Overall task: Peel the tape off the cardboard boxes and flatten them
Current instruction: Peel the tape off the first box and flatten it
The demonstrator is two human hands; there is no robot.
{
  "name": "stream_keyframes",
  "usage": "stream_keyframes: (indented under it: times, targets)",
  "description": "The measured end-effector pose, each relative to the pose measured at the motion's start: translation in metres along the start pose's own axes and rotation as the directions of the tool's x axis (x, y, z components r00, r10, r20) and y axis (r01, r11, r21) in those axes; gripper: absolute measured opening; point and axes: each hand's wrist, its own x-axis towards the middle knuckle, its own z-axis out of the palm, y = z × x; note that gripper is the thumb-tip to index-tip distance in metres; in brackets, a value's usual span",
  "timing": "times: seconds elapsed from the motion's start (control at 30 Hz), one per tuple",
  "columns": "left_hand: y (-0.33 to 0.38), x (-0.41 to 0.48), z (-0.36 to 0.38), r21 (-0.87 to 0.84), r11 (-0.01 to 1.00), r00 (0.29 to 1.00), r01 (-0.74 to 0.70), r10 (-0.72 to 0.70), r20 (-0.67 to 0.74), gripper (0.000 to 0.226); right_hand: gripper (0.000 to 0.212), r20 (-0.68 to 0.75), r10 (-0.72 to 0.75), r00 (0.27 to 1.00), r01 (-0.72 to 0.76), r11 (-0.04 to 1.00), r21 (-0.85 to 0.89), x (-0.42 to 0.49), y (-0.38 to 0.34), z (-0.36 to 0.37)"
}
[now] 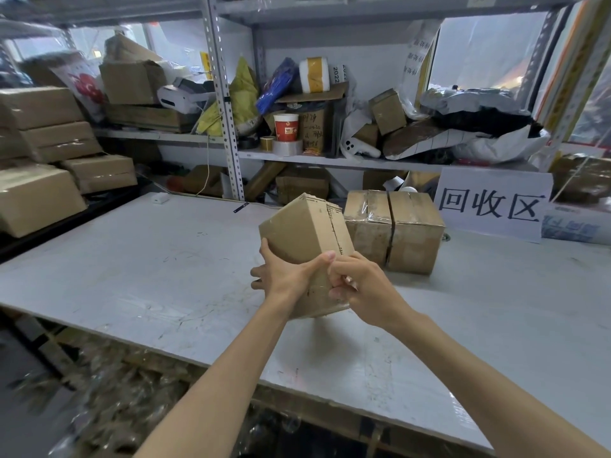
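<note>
My left hand [281, 276] is holding the small cardboard box [304, 226] up over the bench [165, 259]. Its fingers are curling round the left side and its thumb is lying across the near face. The box is tilting, with one corner pointing up.

My right hand [363, 285] is touching the near face just beside that thumb. Its fingers are curling in tight and pinching a small shiny bit, which I think is the end of the tape [347, 280].

To do this well, I think I should be holding the box still with my left hand. Then I should be pulling the tape slow and flat along the box, so it is coming off in one long strip and not snapping.

The tape is see-through, so I cannot tell how much is on the box. The bottom and far sides are hiding from me. Some of my left fingers are hiding behind the box too.

Behind, to the right, a taped box [410, 233] is waiting on the bench, near a white sign [492, 204].
</note>
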Motion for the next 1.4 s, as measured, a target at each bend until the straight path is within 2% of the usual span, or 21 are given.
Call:
stream_keyframes:
  times: [0.1, 0.2, 0.3, 0.4, 0.53, 0.63, 0.77, 0.9, 1.03, 1.1, 1.2, 1.27, 1.4]
  targets:
    - [0.004, 0.005, -0.006, -0.022, 0.998, 0.997, 0.067, -0.066, 0.036, 0.132, 0.035, 0.036, -0.096, 0.995, 0.099, 0.992, -0.073, -0.002, 0.001, 0.0]
    - [0.004, 0.007, -0.011, 0.002, 0.995, 0.993, 0.104, -0.103, 0.064, 0.132, 0.026, -0.09, -0.113, 0.99, 0.102, 0.988, -0.119, -0.007, 0.003, 0.004]
    - [0.006, 0.008, -0.015, 0.007, 0.987, 0.984, 0.163, -0.163, 0.074, 0.133, 0.024, -0.198, -0.078, 0.977, 0.06, 0.994, -0.094, -0.01, 0.003, 0.009]
    - [0.006, 0.005, -0.018, 0.051, 0.986, 0.982, 0.158, -0.162, 0.097, 0.136, 0.032, -0.186, -0.045, 0.981, 0.039, 0.999, -0.037, -0.008, -0.001, 0.008]
    - [0.005, -0.004, -0.016, 0.124, 0.984, 0.973, 0.128, -0.148, 0.177, 0.15, 0.017, -0.14, -0.082, 0.987, 0.075, 0.996, -0.057, -0.002, -0.002, 0.009]
    - [0.004, -0.005, -0.016, 0.06, 0.993, 0.977, 0.101, -0.11, 0.182, 0.143, 0.016, -0.15, -0.077, 0.986, 0.07, 0.996, -0.045, 0.0, -0.001, 0.012]
    - [0.0, -0.004, -0.016, 0.057, 0.996, 0.984, 0.073, -0.082, 0.159, 0.135, 0.019, -0.128, -0.074, 0.989, 0.072, 0.997, -0.021, 0.0, 0.004, 0.009]
    - [0.003, -0.004, -0.015, 0.072, 0.992, 0.982, 0.103, -0.113, 0.15, 0.132, 0.019, -0.092, -0.175, 0.98, 0.159, 0.974, -0.161, 0.002, 0.005, 0.006]
    - [0.006, -0.004, -0.017, 0.038, 0.982, 0.973, 0.185, -0.188, 0.134, 0.143, 0.027, -0.111, -0.279, 0.954, 0.241, 0.931, -0.274, -0.007, 0.0, 0.012]
    - [0.008, -0.006, -0.016, 0.047, 0.981, 0.973, 0.188, -0.193, 0.124, 0.145, 0.013, -0.175, -0.331, 0.927, 0.267, 0.912, -0.313, -0.007, -0.005, 0.016]
    - [0.008, -0.005, -0.013, 0.04, 0.981, 0.975, 0.192, -0.196, 0.108, 0.144, 0.014, -0.259, -0.316, 0.913, 0.211, 0.907, -0.364, -0.003, -0.011, 0.02]
    - [0.006, -0.004, -0.013, -0.013, 0.976, 0.972, 0.217, -0.215, 0.095, 0.142, 0.015, -0.287, -0.267, 0.92, 0.176, 0.935, -0.306, -0.004, -0.013, 0.022]
    - [-0.001, 0.005, -0.023, -0.152, 0.958, 0.969, 0.242, -0.233, 0.076, 0.123, 0.013, -0.274, -0.105, 0.956, 0.111, 0.994, 0.008, -0.006, -0.009, 0.012]
